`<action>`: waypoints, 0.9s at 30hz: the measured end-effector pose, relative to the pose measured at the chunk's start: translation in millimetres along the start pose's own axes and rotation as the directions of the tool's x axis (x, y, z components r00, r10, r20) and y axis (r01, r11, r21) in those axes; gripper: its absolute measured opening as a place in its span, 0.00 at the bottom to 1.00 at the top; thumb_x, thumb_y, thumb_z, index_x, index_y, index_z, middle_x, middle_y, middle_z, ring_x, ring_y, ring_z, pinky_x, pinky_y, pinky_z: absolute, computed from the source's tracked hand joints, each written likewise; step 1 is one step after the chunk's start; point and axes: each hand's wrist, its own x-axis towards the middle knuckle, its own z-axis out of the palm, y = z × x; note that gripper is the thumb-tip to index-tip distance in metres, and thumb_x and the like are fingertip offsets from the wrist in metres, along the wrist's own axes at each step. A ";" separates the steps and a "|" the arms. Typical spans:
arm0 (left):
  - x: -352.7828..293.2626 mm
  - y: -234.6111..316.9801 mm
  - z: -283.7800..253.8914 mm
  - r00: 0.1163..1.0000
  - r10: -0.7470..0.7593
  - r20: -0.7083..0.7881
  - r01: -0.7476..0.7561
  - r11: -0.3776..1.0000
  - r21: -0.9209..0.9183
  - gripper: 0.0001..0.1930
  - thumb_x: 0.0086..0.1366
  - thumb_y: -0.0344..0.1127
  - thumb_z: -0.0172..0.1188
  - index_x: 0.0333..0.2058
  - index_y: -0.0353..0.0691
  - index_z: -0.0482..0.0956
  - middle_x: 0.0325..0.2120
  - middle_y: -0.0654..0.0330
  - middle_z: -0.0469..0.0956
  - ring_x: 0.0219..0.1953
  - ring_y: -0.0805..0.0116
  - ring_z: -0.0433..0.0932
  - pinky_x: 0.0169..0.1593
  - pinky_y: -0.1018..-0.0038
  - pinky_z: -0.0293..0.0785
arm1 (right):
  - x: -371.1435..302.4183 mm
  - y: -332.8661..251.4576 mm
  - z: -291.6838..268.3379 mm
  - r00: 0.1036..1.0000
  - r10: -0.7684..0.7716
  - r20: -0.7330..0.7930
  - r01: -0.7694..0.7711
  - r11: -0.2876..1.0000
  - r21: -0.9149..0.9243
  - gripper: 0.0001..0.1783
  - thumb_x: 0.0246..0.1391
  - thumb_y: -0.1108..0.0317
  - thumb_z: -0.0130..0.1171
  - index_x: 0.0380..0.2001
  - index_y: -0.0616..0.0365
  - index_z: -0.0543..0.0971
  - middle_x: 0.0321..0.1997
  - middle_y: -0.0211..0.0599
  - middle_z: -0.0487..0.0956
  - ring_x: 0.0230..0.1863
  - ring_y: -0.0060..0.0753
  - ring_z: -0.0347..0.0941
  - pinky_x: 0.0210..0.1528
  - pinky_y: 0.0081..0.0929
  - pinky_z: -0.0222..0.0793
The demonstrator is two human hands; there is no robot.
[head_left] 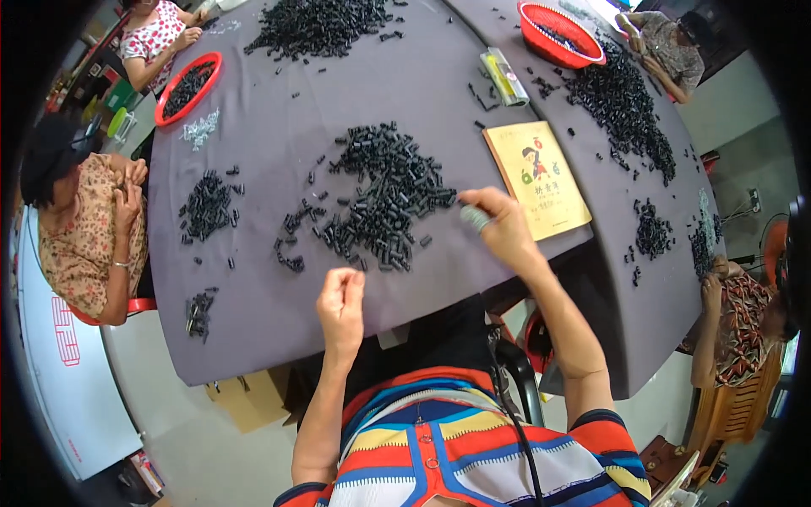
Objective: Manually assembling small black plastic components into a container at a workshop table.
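Note:
A heap of small black cylindrical pieces (384, 198) lies on the grey cloth in front of me. My left hand (340, 313) is closed in a pinch at the heap's near edge; whatever it holds is too small to make out. Right of the heap, my right hand (504, 228) is closed around a pale greenish-white thing (476, 218), its kind unclear. Something dark shows at that hand's fingertips, close to the heap's right edge. A looser cluster of black pieces (291, 237) lies to the left of the heap.
A yellow booklet (541, 177) lies right of my right hand, with a clear plastic packet (504, 78) beyond. More black pieces (317, 25) are piled at the far side. Red baskets (562, 34) stand farther off. Several people work around the grey-clothed table (262, 329).

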 end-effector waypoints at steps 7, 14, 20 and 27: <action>-4.0 -11.5 -13.8 0.987 0.094 -0.126 -0.088 0.995 0.052 0.06 0.65 0.33 0.53 0.29 0.40 0.69 0.18 0.72 0.62 0.19 0.86 0.56 0.22 0.86 0.53 | 103.8 63.3 -54.8 0.986 -0.047 -0.157 -0.030 0.890 -0.455 0.14 0.46 0.75 0.55 0.39 0.61 0.78 0.36 0.45 0.79 0.41 0.40 0.77 0.44 0.28 0.70; -6.1 -8.8 -8.2 0.966 0.229 -0.118 -0.197 0.953 0.230 0.06 0.62 0.31 0.55 0.29 0.37 0.70 0.17 0.65 0.69 0.18 0.78 0.64 0.24 0.79 0.63 | 144.2 87.9 -37.5 0.993 -0.107 -0.051 0.048 0.758 -0.651 0.14 0.41 0.77 0.52 0.35 0.56 0.78 0.36 0.42 0.74 0.44 0.45 0.70 0.45 0.37 0.67; -7.5 -7.9 -10.1 0.967 0.233 -0.102 -0.198 0.941 0.273 0.05 0.62 0.31 0.56 0.29 0.37 0.70 0.17 0.64 0.70 0.18 0.77 0.65 0.23 0.79 0.63 | 149.7 85.9 -29.3 0.984 -0.180 0.009 0.130 0.675 -0.726 0.14 0.42 0.78 0.50 0.35 0.57 0.76 0.36 0.43 0.74 0.42 0.46 0.70 0.45 0.39 0.67; -8.2 -8.3 -10.1 0.967 0.240 -0.082 -0.208 0.936 0.285 0.05 0.62 0.30 0.57 0.29 0.37 0.70 0.16 0.64 0.70 0.16 0.76 0.65 0.22 0.79 0.63 | 179.4 98.1 -45.1 0.953 -0.228 -0.201 0.004 0.672 -0.741 0.16 0.40 0.78 0.49 0.37 0.57 0.74 0.40 0.49 0.74 0.41 0.52 0.73 0.41 0.43 0.69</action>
